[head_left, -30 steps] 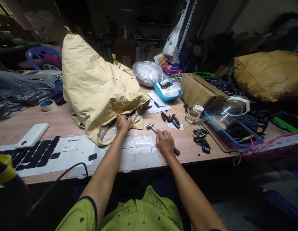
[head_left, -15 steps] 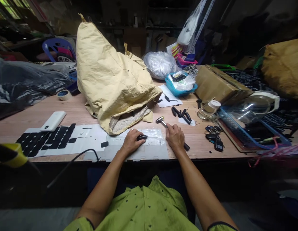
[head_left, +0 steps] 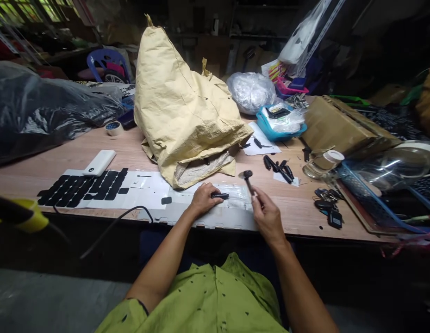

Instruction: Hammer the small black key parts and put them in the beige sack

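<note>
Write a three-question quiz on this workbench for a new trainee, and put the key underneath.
1. What tool is in the right hand's grip?
2. True or false: the left hand's grip is inside the beige sack.
3. Which of these stands nearest the white-lidded jar?
A) tape roll
B) cardboard box
C) blue chair

Key:
1. A hammer.
2. False: it holds a black piece, outside the sack.
3. B.

One hammer (head_left: pixel 248 182) was gripped by the right hand (head_left: pixel 269 215). One black piece (head_left: pixel 220 196) was held by the left hand (head_left: pixel 202 200), near a beige sack (head_left: pixel 187 104).
</note>
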